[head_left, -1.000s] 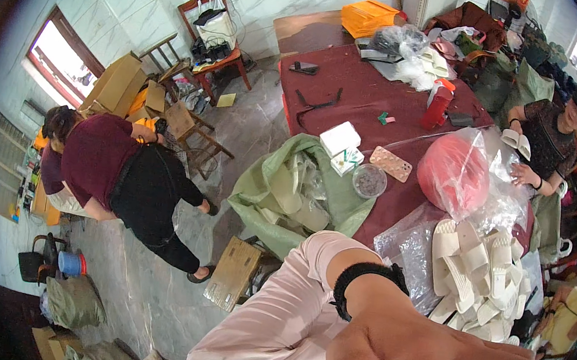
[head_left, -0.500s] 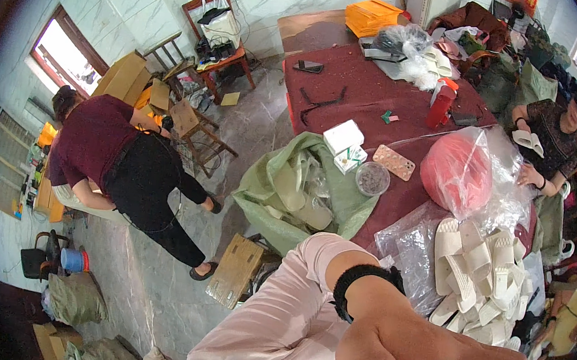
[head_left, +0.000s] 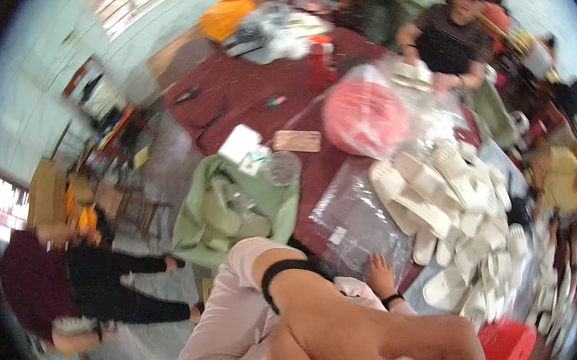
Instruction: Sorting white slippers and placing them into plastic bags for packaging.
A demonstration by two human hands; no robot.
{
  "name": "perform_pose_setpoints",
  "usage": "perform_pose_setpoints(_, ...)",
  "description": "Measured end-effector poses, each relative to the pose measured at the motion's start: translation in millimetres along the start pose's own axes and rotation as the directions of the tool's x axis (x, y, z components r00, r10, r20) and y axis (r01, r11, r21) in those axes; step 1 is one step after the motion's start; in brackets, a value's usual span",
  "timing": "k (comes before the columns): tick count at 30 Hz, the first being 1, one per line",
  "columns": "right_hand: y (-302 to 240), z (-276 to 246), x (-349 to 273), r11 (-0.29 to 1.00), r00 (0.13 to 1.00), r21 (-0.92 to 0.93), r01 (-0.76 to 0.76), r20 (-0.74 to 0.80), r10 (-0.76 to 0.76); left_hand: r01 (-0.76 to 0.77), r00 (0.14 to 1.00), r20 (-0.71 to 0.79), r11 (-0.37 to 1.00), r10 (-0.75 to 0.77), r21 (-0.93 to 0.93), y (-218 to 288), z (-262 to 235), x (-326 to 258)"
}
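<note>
Large in the foreground, my left hand (head_left: 349,334) is raised close to the camera, with a black band at its wrist. Its thumb stands apart from the loosely bent fingers; nothing shows in it, though some fingertips run out of view. My right hand (head_left: 382,276), also with a dark band, lies with fingers stretched out at the near edge of a clear plastic bag (head_left: 355,218). To its right spreads a heap of white slippers (head_left: 468,244). A pink round bundle in clear plastic (head_left: 365,118) sits beyond the bag.
A green sack (head_left: 192,229) with pale items stands left of the dark red table (head_left: 255,92). White boxes, a phone (head_left: 297,140) and a round tub (head_left: 283,169) lie beside it. Across the table a co-worker (head_left: 454,43) handles white slippers; another person (head_left: 27,286) bends at left. A red stool-like object (head_left: 506,347) stands right.
The view has swung right, so the table and slippers sit further left. My right hand has come into view by the plastic bag. My left hand stays raised near the camera.
</note>
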State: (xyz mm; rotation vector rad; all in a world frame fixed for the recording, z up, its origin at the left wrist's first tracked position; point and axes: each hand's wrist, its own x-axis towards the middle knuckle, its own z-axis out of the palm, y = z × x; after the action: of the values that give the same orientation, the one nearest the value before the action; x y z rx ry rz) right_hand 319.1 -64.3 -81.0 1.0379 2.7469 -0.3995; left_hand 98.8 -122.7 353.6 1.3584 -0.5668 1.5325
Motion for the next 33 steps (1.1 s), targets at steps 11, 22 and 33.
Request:
perform_pose_setpoints(11,-22,18,6,0.98,0.971,0.002,-0.201,-0.133,0.199,0.767,0.111,-0.5,-0.246,-0.859,0.593,-97,-178,-263)
perform_pose_setpoints(22,-20,12,-4,0.955,0.966,0.166,-0.245,-0.045,0.256,0.157,0.028,-0.439,-0.429,-0.898,0.889,-111,-195,-362)
perform_pose_setpoints(33,-7,-89,-6,0.722,0.893,0.681,-0.122,-0.242,0.379,0.316,0.005,-0.283,-0.267,-0.959,0.91,-114,-192,-329)
